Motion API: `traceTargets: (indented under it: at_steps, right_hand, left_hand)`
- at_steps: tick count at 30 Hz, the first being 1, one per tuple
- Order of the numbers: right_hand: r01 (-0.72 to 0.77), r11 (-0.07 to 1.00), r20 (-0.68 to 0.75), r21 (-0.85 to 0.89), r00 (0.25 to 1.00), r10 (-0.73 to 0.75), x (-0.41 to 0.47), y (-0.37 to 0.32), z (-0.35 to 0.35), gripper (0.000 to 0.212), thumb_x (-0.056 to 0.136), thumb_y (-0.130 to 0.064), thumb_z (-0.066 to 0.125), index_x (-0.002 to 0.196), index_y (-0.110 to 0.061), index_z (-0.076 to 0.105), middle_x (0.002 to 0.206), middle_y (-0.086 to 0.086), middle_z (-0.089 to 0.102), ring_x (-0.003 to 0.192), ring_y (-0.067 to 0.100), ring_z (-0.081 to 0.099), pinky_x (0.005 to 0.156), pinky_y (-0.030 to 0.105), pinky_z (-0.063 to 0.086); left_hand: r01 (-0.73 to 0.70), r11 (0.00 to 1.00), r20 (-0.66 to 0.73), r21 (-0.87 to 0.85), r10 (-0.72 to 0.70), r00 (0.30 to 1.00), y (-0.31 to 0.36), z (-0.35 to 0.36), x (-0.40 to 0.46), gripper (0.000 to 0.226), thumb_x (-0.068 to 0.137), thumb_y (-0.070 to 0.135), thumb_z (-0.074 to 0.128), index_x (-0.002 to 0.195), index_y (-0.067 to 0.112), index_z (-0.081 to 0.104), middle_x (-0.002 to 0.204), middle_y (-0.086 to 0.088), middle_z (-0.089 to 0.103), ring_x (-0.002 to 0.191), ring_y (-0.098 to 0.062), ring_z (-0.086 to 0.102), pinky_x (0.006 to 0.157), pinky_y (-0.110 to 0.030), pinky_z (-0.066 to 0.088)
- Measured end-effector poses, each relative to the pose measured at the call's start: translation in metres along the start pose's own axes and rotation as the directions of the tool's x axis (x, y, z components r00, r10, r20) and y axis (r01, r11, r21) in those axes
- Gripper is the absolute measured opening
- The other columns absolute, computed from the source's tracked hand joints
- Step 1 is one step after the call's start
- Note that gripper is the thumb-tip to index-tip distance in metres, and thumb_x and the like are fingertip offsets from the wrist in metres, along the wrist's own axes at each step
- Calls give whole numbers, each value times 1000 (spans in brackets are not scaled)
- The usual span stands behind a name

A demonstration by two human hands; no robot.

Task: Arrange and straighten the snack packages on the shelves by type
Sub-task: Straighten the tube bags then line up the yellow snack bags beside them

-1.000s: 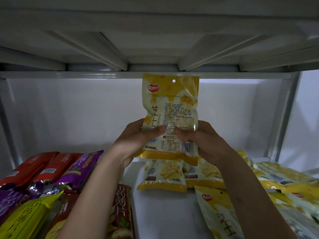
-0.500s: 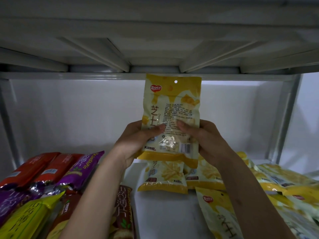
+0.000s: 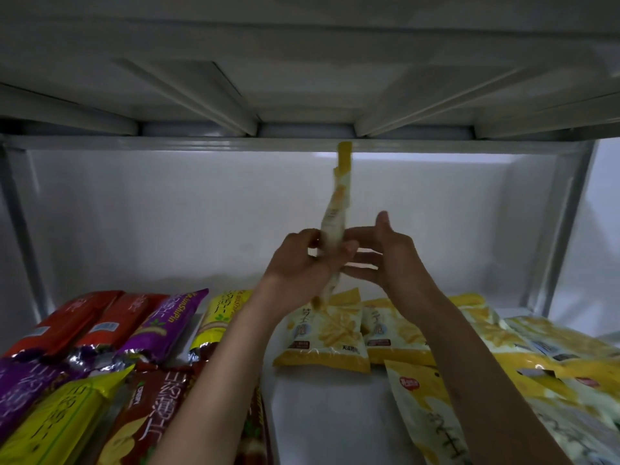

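Left hand (image 3: 302, 263) grips edge-on yellow package (image 3: 337, 209); writing unreadable.

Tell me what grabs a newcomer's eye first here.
The yellow snack packet held up edge-on at centre, just below the upper shelf: the left hand grips its lower part, while the right hand sits open beside it. Next come the colour blocks on the lower shelf: red, purple and yellow-green packs on the left, a spread of matching yellow packets from centre to right.

White metal shelf (image 3: 332, 414), ribbed underside above (image 3: 302, 78), dim light
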State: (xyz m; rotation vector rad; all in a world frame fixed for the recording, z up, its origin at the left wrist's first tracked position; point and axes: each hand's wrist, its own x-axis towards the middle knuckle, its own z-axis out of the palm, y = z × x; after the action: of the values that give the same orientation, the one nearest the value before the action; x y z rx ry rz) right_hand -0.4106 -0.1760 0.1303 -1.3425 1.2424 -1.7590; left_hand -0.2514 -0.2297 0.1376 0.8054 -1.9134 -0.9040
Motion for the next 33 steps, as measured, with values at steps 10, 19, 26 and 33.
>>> traceTargets:
  at_steps: [10, 19, 26, 33]
  right_hand:
    - [52, 930, -54, -365, 996, -76, 7, 11, -8, 28, 97, -5, 70, 122, -18, 68, 122, 1, 69, 96, 15, 72, 70, 21, 57]
    - [-140, 989, 54, -39, 988, 142, 2, 2, -20, 32, 90, -20, 79, 121, -13, 74, 110, 7, 80, 104, 26, 77, 100, 52, 59]
    - [-198, 980, 186, -33, 962, 201, -3, -2, -15, 32, 93, -16, 76, 124, -10, 73, 116, 10, 79, 109, 29, 76, 102, 52, 56]
    - [-164, 986, 138, -6, 977, 164, -4, -2, -15, 26, 95, -17, 74, 115, -1, 76, 111, 16, 79, 105, 32, 77, 102, 55, 56]
  left_hand:
    - [174, 913, 5, -369, -186, 983, -9, -16, 1, 20, 100, 9, 63, 115, 13, 76, 104, -9, 81, 95, -28, 78, 85, -42, 62]
    - [214, 824, 121, -524, -177, 977, -19, -24, 4, 29, 97, 10, 68, 124, 3, 70, 116, -17, 77, 109, -36, 75, 100, -52, 57]
    - [229, 839, 113, -494, -199, 974, -30, -30, 4, 30, 93, 6, 71, 121, -4, 71, 117, -20, 76, 112, -37, 73, 106, -57, 53]
    - [198, 853, 106, -482, -167, 980, -28, -32, 1, 41, 80, 16, 81, 117, -1, 74, 115, -17, 77, 111, -33, 74, 106, -53, 54]
